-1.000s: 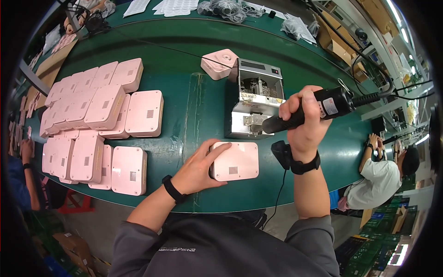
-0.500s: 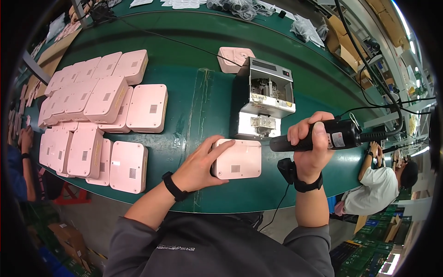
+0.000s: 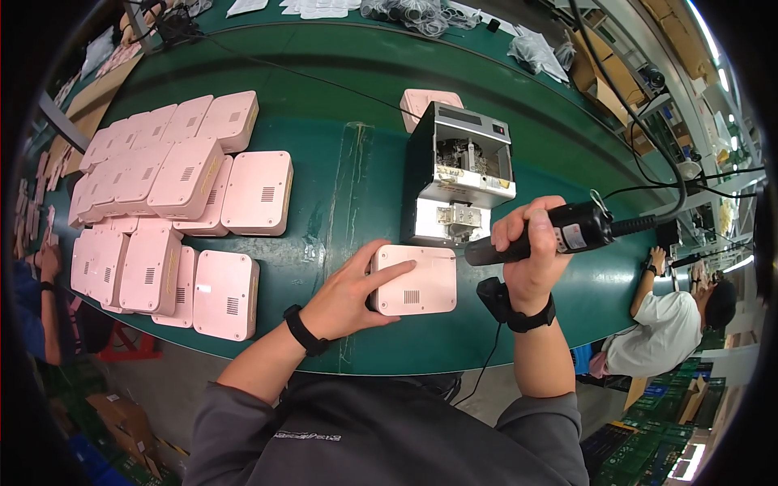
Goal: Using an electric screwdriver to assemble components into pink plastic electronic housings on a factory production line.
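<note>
A pink plastic housing [image 3: 428,287] with rounded corners, a slotted vent and corner screw holes lies on the green bench near its front edge. My left hand [image 3: 348,290] grips its left side, thumb along the near edge and index finger across the top face. My right hand [image 3: 531,247] is wrapped round a black electric screwdriver [image 3: 577,228], held nearly level with its nose just right of the housing, not touching it. Right behind the housing stands a screw feeder [image 3: 462,174], a black and silver box with an open hopper of screws and a metal outlet block.
Stacks of similar pink housings [image 3: 188,174] fill the bench's left side. Another pink part [image 3: 429,101] sits behind the screw feeder. A cable [image 3: 677,186] runs from the screwdriver up to the right. Co-workers sit at both sides; one in a white top [image 3: 656,332] is at the right.
My right hand has brought the screwdriver slightly left and down, closer to the housing. My left index finger has shifted a little over the housing's top.
</note>
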### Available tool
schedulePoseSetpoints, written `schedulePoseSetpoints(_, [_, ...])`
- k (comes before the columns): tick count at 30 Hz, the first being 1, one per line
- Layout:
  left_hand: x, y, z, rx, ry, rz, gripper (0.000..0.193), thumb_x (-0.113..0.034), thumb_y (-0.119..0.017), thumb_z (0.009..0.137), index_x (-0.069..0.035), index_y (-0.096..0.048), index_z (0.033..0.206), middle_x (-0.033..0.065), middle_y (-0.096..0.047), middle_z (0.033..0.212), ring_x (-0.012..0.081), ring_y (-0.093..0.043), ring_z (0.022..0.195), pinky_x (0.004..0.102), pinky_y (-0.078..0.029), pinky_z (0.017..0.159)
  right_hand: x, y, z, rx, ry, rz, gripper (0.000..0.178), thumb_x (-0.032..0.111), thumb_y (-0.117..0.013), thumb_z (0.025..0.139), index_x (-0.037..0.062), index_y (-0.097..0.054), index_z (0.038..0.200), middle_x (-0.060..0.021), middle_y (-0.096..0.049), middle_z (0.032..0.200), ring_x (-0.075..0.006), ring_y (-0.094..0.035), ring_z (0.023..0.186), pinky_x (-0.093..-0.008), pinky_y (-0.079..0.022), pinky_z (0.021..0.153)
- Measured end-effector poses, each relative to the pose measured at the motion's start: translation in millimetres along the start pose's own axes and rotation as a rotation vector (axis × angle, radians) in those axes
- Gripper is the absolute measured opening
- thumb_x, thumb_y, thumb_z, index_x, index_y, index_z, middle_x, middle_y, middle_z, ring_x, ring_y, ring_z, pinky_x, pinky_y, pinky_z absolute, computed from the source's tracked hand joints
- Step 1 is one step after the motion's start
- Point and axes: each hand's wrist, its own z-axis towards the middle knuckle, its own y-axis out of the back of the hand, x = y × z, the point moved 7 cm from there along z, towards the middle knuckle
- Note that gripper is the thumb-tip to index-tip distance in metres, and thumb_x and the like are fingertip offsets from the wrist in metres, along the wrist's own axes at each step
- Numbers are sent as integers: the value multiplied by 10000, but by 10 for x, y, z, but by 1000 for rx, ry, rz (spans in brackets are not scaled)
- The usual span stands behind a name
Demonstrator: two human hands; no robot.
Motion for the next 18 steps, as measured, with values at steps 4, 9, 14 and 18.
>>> schedulePoseSetpoints(4, [-73,-98,-28,50,13,-16,796,-150,-865,627,-216,-552,1356,184,-396,1385,380,-505,1215,415,-480,995,179,-20,-1,42,29,-40,168,199,-536,925,40,-487,949,-75,-498,658,-174,-479,523,-351,-443,524])
schedulePoseSetpoints(9, [-222,-300,109,58,-59,-22,788,-151,-863,627,-213,-548,1347,181,-400,1376,379,-477,1248,420,-461,1020,416,-19,152,-14,104,60,165,192,-528,930,33,-491,951,-78,-500,651,-177,-478,517,-353,-443,523])
schedulePoseSetpoints(14, [-203,-357,196,84,-34,-24,792,-157,-863,625,-211,-538,1344,184,-401,1371,378,-459,1267,420,-446,1039,303,-79,235,-33,56,46,166,195,-513,937,35,-486,973,-73,-496,643,-170,-475,513,-348,-434,519])
schedulePoseSetpoints(18, [-175,-337,203,81,-28,-23,802,-163,-867,620,-216,-535,1348,187,-396,1375,380,-455,1273,421,-445,1039,316,-102,164,37,24,19,170,199,-512,937,40,-481,989,-69,-494,642,-165,-475,513,-345,-433,521])
